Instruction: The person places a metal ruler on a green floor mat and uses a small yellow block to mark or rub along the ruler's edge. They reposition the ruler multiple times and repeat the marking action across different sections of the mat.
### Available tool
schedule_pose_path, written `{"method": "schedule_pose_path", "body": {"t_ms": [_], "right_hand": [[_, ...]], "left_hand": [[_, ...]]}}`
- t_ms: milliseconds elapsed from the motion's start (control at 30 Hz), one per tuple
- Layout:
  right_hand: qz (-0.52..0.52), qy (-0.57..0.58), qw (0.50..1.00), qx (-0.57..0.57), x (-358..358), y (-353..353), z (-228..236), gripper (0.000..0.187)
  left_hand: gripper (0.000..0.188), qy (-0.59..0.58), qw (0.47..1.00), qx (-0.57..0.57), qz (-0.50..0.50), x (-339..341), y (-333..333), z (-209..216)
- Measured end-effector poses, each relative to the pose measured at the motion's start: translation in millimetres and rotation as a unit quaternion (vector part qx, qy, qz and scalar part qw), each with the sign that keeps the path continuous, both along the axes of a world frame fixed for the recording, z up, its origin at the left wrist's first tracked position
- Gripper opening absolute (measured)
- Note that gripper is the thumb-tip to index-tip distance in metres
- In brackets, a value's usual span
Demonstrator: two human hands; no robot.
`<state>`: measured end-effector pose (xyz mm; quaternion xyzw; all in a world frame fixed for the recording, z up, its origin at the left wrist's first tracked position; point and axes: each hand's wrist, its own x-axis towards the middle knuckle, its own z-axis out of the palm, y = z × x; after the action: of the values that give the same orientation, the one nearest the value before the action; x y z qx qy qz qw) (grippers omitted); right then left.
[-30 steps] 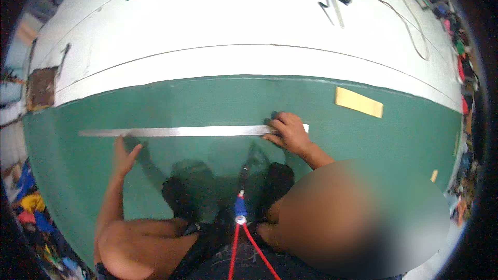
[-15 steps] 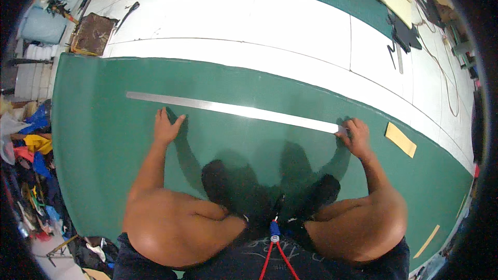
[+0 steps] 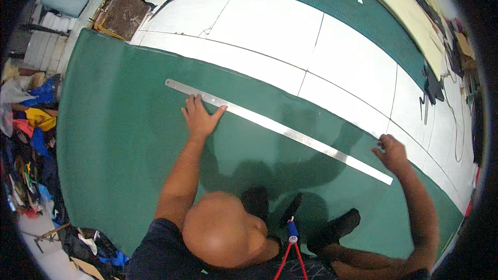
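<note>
A long steel ruler (image 3: 290, 134) lies slantwise on a big green sheet (image 3: 119, 140). The fingertips of my left hand (image 3: 202, 116) rest on the ruler near its left end, fingers and thumb spread. Beyond the ruler's right end, my right hand (image 3: 393, 153) is at the far edge of the sheet, apart from the ruler. Its fingers are loosely curled with the thumb held away, and I see nothing between them.
Beyond the sheet is a white tiled floor (image 3: 249, 26). Scissors (image 3: 168, 2) lie beside a worn brown block (image 3: 124, 14) at far left. A second green sheet (image 3: 358, 15) lies far right. Coloured scraps (image 3: 39, 119) pile up at left. My bent knee (image 3: 220, 228) is close in front.
My right hand has let go of the ruler's right end and moved to the sheet's far edge. My left hand has come onto the ruler. The view has turned, and the yellow piece is out of sight.
</note>
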<state>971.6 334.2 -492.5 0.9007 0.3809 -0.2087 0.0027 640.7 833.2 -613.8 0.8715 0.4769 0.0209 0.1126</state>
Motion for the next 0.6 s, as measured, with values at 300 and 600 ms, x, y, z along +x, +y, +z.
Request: {"method": "schedule_pose_path", "body": {"t_ms": [300, 600], "right_hand": [[-0.36, -0.124, 0.899, 0.217, -162, 57, -122, 0.039], [-0.288, -0.164, 0.914, 0.235, -186, 54, -131, 0.043]], "left_hand": [[0.088, -0.096, 0.994, 0.044, 0.007, -22, 109, -21], [0.073, -0.103, 0.987, 0.107, -0.058, -60, 160, -79]]}}
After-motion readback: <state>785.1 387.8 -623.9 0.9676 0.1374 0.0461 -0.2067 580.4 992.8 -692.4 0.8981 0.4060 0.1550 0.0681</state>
